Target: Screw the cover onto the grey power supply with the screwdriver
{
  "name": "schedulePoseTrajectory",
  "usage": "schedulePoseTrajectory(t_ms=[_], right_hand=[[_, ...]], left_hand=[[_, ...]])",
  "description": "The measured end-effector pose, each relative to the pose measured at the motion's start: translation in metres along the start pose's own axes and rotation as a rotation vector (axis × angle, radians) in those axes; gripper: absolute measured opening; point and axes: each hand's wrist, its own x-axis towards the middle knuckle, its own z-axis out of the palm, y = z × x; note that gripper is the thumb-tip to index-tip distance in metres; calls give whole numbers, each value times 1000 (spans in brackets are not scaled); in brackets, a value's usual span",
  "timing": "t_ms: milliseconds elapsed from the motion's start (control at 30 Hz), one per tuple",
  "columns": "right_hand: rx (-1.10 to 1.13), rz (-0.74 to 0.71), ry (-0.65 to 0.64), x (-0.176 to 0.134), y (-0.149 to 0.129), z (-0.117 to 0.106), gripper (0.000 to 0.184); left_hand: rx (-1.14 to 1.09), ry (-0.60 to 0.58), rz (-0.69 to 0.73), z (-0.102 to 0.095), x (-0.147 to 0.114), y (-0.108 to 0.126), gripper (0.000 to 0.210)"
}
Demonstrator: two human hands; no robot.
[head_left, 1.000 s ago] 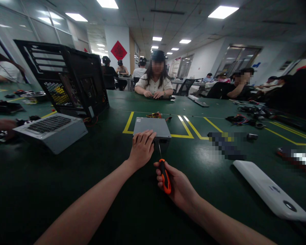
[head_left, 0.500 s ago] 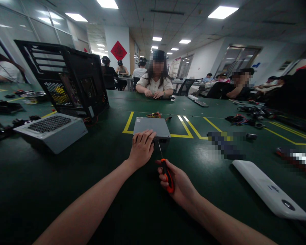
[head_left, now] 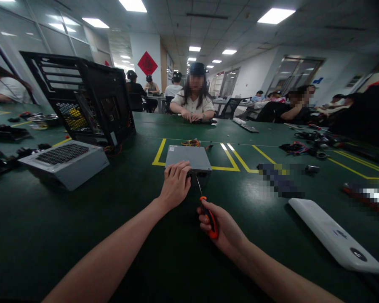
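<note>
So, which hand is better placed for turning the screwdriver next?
Probably the right hand: it holds the screwdriver, whose shaft points at the grey box's near side. The left hand rests on the box.

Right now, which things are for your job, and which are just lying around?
In use:
- screwdriver, in the right hand
- grey metal box, with the left hand on it

Lying about:
- black computer case
- second grey box, at left
- white plastic slab
- wires, at right
</note>
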Motion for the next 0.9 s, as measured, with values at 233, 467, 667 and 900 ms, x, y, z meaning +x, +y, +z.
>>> schedulePoseTrajectory(t_ms=[233, 467, 667, 900], right_hand=[[-14, 77, -52, 0, 2, -2, 27], [-23, -9, -19, 0, 3, 0, 12], [-14, 78, -60, 2, 3, -1, 26], [-13, -13, -34, 3, 3, -4, 11]], left_hand=[[-5, -15, -11, -3, 1, 0, 33], [12, 7, -96, 1, 6, 5, 26], [37, 22, -137, 3, 8, 9, 23], [65, 34, -135, 6, 10, 9, 24]])
